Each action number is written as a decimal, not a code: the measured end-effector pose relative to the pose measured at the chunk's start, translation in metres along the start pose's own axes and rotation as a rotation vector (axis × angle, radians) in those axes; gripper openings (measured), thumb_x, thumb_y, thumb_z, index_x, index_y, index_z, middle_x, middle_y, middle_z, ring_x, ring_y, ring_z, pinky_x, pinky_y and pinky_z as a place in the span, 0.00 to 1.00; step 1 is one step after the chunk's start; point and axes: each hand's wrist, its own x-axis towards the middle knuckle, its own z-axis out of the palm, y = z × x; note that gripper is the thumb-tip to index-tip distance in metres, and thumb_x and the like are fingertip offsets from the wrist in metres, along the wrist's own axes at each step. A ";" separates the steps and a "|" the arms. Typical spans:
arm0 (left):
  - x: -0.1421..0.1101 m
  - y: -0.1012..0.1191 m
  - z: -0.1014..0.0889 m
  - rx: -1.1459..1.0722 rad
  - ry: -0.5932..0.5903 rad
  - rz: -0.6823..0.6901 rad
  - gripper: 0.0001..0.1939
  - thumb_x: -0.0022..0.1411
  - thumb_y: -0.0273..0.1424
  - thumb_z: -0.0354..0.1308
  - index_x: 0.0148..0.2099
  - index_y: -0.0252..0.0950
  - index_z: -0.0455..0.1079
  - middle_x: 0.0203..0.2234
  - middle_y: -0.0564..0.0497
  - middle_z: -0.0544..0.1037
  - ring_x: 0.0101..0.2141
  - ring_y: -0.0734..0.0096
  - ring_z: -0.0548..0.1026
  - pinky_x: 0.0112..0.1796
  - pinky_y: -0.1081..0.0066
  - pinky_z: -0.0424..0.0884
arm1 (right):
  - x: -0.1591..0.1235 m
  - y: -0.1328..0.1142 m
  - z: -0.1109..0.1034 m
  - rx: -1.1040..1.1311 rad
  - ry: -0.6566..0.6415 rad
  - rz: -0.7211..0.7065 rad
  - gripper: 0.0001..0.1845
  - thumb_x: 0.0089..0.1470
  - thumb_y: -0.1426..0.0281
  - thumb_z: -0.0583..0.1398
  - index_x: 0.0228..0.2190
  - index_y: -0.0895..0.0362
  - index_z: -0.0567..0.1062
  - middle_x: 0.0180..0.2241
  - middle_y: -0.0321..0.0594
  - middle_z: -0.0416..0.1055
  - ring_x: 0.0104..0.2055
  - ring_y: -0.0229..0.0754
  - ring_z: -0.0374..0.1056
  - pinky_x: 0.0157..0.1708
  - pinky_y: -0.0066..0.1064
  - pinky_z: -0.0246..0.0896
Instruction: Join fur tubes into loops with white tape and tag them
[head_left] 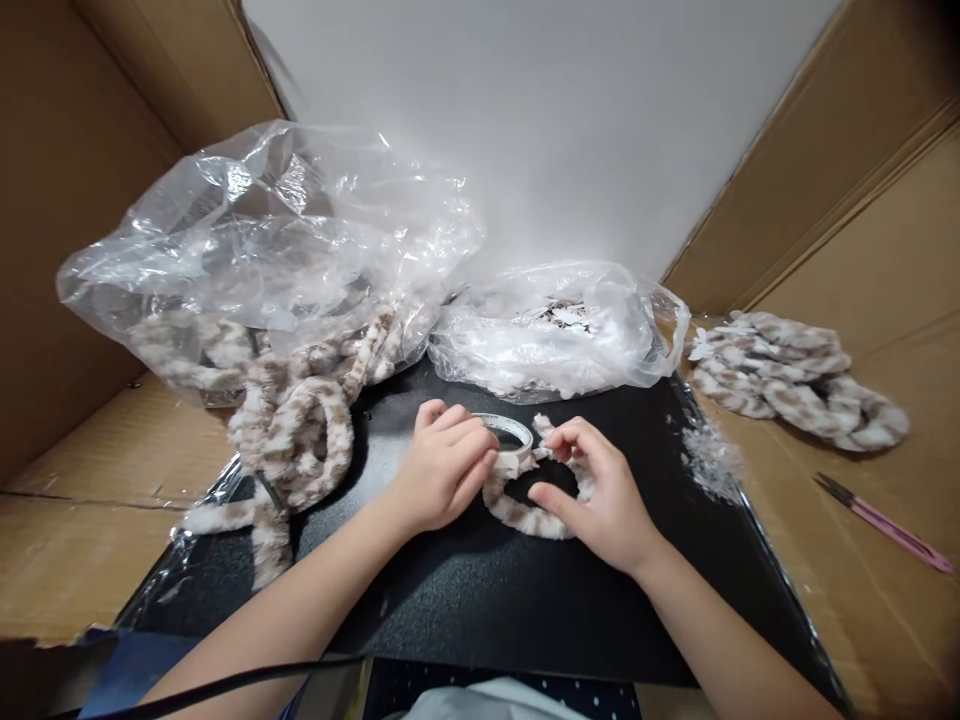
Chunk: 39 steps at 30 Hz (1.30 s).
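Note:
A furry white-and-brown ring [529, 518] lies on the black table, its two ends near the top. My left hand [450, 468] is closed on a roll of white tape [514, 430], which stands tilted at the ring's upper left. A short piece of pale tape [510, 462] shows at the ring's join. Over the ring's right side curves my right hand [604, 490]. Its thumb and index finger are apart, with the index fingertip beside a furry end [543, 428]. The palm hides part of the ring.
At the left, a large clear plastic bag [300, 240] spills furry strips [300, 440]. A smaller plastic bag [555, 340] with pale pieces sits at the back. To the right are a pile of furry rings [795, 375], white scraps [711, 460], pink tweezers [885, 525] and cardboard walls [847, 150].

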 end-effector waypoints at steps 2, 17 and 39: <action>-0.001 0.009 0.004 0.007 -0.008 0.058 0.09 0.63 0.26 0.44 0.34 0.37 0.64 0.23 0.52 0.72 0.29 0.67 0.64 0.39 0.61 0.53 | -0.002 0.002 0.006 -0.114 0.003 0.010 0.14 0.48 0.60 0.65 0.32 0.54 0.67 0.30 0.37 0.65 0.34 0.42 0.63 0.35 0.34 0.58; 0.000 -0.001 0.005 -0.013 -0.038 0.094 0.21 0.70 0.43 0.43 0.30 0.35 0.63 0.21 0.54 0.70 0.28 0.68 0.66 0.35 0.63 0.50 | -0.006 -0.019 0.002 -0.057 -0.107 -0.282 0.08 0.44 0.77 0.53 0.20 0.54 0.59 0.20 0.32 0.61 0.26 0.38 0.58 0.34 0.36 0.53; 0.006 0.018 0.002 0.046 0.032 0.051 0.11 0.62 0.29 0.52 0.27 0.37 0.68 0.16 0.56 0.70 0.28 0.69 0.66 0.37 0.60 0.50 | 0.004 -0.013 0.007 -0.615 0.013 -0.171 0.08 0.51 0.64 0.61 0.27 0.55 0.69 0.29 0.36 0.72 0.35 0.43 0.63 0.42 0.42 0.45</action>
